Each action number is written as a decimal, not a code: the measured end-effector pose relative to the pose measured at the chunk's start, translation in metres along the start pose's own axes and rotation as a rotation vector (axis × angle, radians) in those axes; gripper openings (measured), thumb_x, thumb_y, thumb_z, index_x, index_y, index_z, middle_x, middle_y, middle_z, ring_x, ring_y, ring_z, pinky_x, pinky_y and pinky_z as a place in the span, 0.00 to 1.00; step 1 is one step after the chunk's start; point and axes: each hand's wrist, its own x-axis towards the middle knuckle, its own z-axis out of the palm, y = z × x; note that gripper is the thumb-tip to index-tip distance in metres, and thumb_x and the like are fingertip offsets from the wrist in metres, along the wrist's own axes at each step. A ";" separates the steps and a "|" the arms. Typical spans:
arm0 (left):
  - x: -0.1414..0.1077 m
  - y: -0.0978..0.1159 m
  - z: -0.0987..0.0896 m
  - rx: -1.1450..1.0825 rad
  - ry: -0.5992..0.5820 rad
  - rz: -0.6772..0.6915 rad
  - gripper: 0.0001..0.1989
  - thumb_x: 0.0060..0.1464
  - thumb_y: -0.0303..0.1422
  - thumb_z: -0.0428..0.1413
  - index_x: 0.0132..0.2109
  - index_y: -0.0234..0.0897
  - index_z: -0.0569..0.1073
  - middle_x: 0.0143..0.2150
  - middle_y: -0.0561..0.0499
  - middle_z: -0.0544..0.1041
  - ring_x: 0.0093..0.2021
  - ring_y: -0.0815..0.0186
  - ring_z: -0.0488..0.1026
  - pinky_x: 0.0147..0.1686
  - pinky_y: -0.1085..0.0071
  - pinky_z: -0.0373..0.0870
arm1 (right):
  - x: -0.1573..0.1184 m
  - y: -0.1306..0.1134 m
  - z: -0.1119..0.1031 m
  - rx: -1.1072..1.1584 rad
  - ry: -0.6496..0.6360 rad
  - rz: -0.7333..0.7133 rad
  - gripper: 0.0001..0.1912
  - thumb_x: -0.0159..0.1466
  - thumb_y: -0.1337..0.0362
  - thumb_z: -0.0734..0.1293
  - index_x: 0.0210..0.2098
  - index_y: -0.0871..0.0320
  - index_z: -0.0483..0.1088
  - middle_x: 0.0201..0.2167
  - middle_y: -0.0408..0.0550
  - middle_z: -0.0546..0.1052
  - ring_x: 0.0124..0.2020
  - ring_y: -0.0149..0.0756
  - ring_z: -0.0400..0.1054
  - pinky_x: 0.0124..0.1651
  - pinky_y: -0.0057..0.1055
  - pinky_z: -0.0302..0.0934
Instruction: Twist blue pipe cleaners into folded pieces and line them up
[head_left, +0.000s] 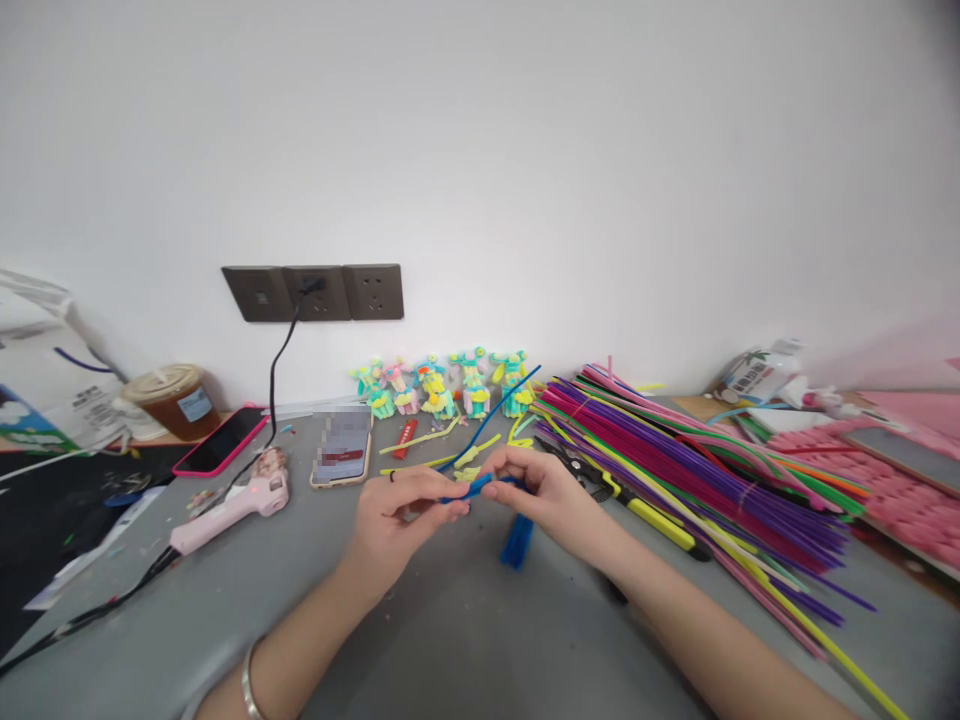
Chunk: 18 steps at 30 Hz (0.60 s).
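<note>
In the head view, we hold a fuzzy blue piece [478, 487] between our two hands, at the centre of the frame just below the middle. Our left hand [397, 515] pinches its left end, thumb and fingertips drawn narrow around it. Our right hand [544, 495] grips it on the other side between thumb and curled fingers. A long blue stem [491, 414] slants from near our left fingertips towards the upper right, and a blue tuft [517, 543] hangs below our right hand; where either joins the piece, we cannot tell.

Beyond our hands, in the middle of the frame, we see a row of small pastel figures [474, 385] near the white wall [570, 180]. Yellow stems [482, 450] and a red packet [406, 438] lie in front of them on the grey table [300, 600].

Left of centre we have a phone with a pale edge [343, 450], then a pink-edged phone [223, 443] and a pink glue gun [232, 512]. A lidded cup of brown liquid [174, 402] stands farther left, below the wall sockets [313, 293].

At the right of the frame lies a large spread of coloured stems [697, 465], mostly purple and magenta, with yellow-and-black handles [660, 525] along its near edge.
</note>
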 end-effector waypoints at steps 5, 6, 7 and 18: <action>0.002 0.000 0.002 -0.101 0.071 -0.070 0.06 0.53 0.32 0.62 0.38 0.39 0.82 0.31 0.48 0.81 0.29 0.66 0.78 0.29 0.73 0.78 | -0.003 -0.004 -0.002 -0.098 0.079 -0.016 0.17 0.55 0.50 0.71 0.31 0.58 0.71 0.17 0.36 0.57 0.18 0.25 0.42 0.20 0.26 0.37; 0.002 0.000 0.002 -0.109 0.075 -0.074 0.06 0.53 0.33 0.62 0.38 0.38 0.82 0.31 0.48 0.81 0.28 0.66 0.78 0.29 0.72 0.78 | -0.004 -0.006 -0.001 -0.098 0.085 -0.018 0.17 0.55 0.49 0.71 0.31 0.58 0.71 0.18 0.38 0.60 0.18 0.25 0.44 0.20 0.26 0.38; 0.002 0.001 0.002 -0.117 0.075 -0.077 0.06 0.53 0.33 0.62 0.38 0.38 0.82 0.31 0.48 0.80 0.28 0.66 0.78 0.29 0.72 0.78 | -0.004 -0.007 -0.001 -0.098 0.088 -0.025 0.17 0.55 0.49 0.71 0.31 0.58 0.72 0.20 0.40 0.63 0.19 0.26 0.46 0.20 0.26 0.40; 0.003 0.004 0.002 -0.175 0.006 -0.040 0.04 0.53 0.31 0.61 0.35 0.37 0.80 0.30 0.50 0.77 0.28 0.68 0.76 0.29 0.74 0.75 | -0.004 -0.006 0.001 -0.198 0.095 -0.160 0.19 0.60 0.47 0.66 0.27 0.56 0.75 0.23 0.47 0.74 0.24 0.35 0.61 0.27 0.29 0.52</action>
